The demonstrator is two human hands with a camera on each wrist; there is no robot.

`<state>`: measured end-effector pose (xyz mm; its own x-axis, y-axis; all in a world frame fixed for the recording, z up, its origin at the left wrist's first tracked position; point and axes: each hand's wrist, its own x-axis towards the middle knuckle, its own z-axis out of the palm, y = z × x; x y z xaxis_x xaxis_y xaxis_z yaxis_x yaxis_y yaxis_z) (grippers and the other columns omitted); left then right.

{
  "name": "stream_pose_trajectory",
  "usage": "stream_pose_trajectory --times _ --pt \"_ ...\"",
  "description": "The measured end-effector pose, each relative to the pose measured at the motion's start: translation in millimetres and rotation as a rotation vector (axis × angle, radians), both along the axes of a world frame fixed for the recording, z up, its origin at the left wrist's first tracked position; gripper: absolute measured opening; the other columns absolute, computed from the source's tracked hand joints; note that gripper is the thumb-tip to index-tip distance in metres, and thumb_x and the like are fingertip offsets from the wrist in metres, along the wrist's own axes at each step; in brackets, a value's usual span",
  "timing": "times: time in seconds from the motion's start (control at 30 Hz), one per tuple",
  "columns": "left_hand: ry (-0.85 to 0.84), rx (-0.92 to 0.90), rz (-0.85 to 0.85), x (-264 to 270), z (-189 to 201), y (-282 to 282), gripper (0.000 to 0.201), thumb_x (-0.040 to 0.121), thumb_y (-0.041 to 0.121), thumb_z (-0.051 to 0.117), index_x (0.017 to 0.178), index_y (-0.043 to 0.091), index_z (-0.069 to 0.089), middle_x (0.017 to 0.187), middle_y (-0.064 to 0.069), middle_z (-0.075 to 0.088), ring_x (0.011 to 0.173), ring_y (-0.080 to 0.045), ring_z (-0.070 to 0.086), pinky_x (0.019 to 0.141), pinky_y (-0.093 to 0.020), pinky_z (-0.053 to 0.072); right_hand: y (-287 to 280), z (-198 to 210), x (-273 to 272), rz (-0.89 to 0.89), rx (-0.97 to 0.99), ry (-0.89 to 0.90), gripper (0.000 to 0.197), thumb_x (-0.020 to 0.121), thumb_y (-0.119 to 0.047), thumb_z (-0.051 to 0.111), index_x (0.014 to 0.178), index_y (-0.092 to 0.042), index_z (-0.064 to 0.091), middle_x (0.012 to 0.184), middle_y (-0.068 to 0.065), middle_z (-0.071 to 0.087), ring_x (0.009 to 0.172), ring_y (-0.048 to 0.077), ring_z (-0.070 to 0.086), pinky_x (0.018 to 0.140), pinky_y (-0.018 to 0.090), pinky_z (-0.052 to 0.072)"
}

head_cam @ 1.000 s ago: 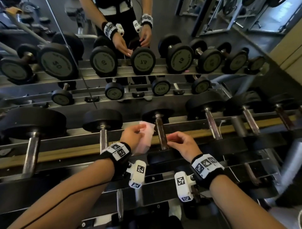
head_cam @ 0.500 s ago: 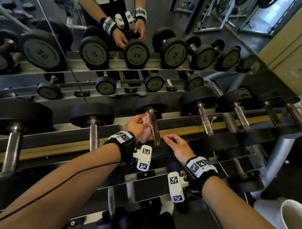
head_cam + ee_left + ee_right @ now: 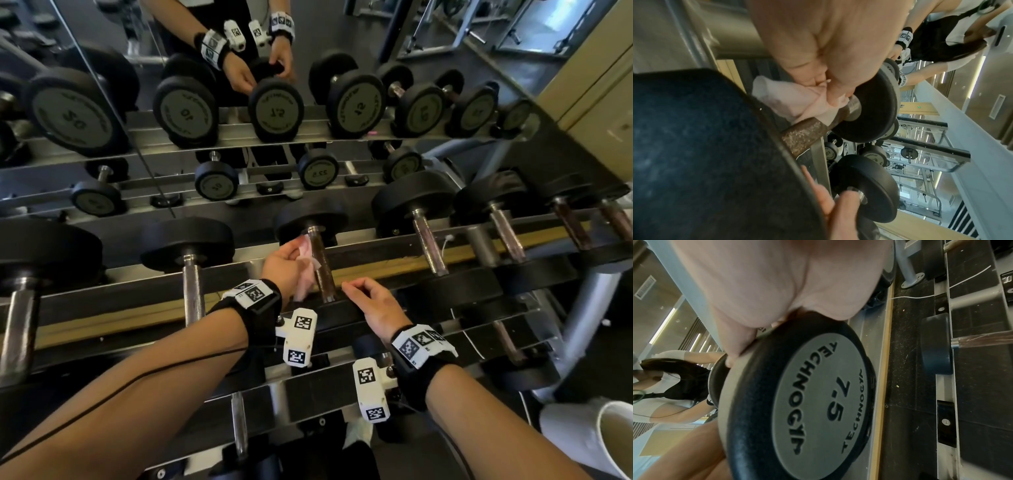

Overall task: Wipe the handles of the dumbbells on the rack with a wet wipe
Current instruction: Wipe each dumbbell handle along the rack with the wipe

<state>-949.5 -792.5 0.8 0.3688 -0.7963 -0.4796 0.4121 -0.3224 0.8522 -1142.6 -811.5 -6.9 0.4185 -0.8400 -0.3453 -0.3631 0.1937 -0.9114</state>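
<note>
On rack [image 3: 376, 265], dumbbell handle [image 3: 322, 265] points away; left hand [image 3: 284, 265] presses wipe [image 3: 305, 270].

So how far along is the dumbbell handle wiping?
Nothing shows as finished. In hand: the left hand holds the wet wipe against one handle, while the right hand steadies that dumbbell's near head. Whether the neighbouring handles were wiped cannot be told.
</note>
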Motion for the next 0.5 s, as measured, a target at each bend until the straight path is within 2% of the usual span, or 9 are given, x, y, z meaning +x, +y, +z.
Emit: stream_pose_trajectory --times 0.03,0.1,0.13,0.2,0.27,0.3,0.43,0.5 --pt "-0.004 -0.016 -0.008 0 0 0 0.054 0.092 -0.019 0.045 0.138 0.007 0.052 0.125 -0.024 0.062 0.086 -0.022 0.066 0.075 -0.027 0.055 1 1 0 -0.004 0.002 -0.004 0.031 0.083 -0.051 0.067 0.088 -0.021 0.065 0.092 0.01 0.07 0.086 0.025 0.065 0.083 0.037 0.053" --pt "-0.043 -0.003 -0.056 -1 -3 6 0.054 0.093 -0.016 0.047 0.141 0.01 0.051 0.129 -0.021 0.062 0.103 -0.027 0.067 0.082 -0.028 0.055 4 3 0 -0.01 -0.013 -0.008 0.034 0.081 -0.054 0.065 0.081 -0.02 0.061 0.089 0.015 0.067 0.08 0.022 0.062 0.082 0.039 0.05" --pt "-0.07 0.02 -0.091 -2 -4 11 0.054 0.093 -0.014 0.049 0.141 0.011 0.051 0.129 -0.019 0.063 0.111 -0.03 0.065 0.089 -0.034 0.055 6 4 0 -0.013 -0.022 -0.012 0.031 0.083 -0.051 0.065 0.079 -0.02 0.06 0.089 0.015 0.067 0.079 0.02 0.062 0.081 0.037 0.05" --pt "-0.1 0.057 -0.161 -4 -5 20 0.054 0.093 -0.013 0.051 0.142 0.01 0.051 0.122 -0.018 0.067 0.111 -0.031 0.065 0.099 -0.047 0.051 8 5 1 -0.024 -0.022 -0.017 0.027 0.088 -0.044 0.065 0.08 -0.019 0.059 0.094 0.02 0.066 0.084 0.029 0.064 0.083 0.04 0.052" --pt "-0.115 0.071 -0.2 -2 -6 23 0.054 0.091 -0.015 0.052 0.14 0.009 0.053 0.118 -0.017 0.069 0.104 -0.03 0.068 0.098 -0.049 0.052 11 7 1 -0.026 -0.022 -0.018 0.027 0.09 -0.042 0.062 0.085 -0.016 0.058 0.099 0.024 0.064 0.094 0.04 0.062 0.09 0.051 0.051" --pt "-0.113 0.068 -0.197 -1 -5 21 0.054 0.091 -0.015 0.052 0.14 0.009 0.053 0.119 -0.016 0.069 0.102 -0.029 0.068 0.096 -0.047 0.053 12 7 0 -0.015 -0.034 -0.004 0.029 0.091 -0.043 0.061 0.088 -0.015 0.058 0.1 0.023 0.064 0.096 0.039 0.062 0.092 0.053 0.051" --pt "-0.083 0.025 -0.143 6 0 11 0.056 0.095 -0.011 0.048 0.141 0.02 0.052 0.124 -0.013 0.066 0.094 -0.023 0.067 0.082 -0.042 0.056 18 10 -6 0.034 -0.094 0.042 0.028 0.09 -0.05 0.058 0.096 -0.023 0.057 0.101 0.008 0.064 0.096 0.024 0.063 0.094 0.046 0.05" --pt "-0.09 0.015 -0.146 5 2 8 0.058 0.096 -0.009 0.047 0.143 0.023 0.049 0.125 -0.01 0.066 0.096 -0.02 0.067 0.08 -0.039 0.056 21 8 -9 0.041 -0.114 0.049 0.027 0.089 -0.051 0.057 0.1 -0.025 0.056 0.104 0.005 0.062 0.098 0.02 0.061 0.094 0.043 0.05"
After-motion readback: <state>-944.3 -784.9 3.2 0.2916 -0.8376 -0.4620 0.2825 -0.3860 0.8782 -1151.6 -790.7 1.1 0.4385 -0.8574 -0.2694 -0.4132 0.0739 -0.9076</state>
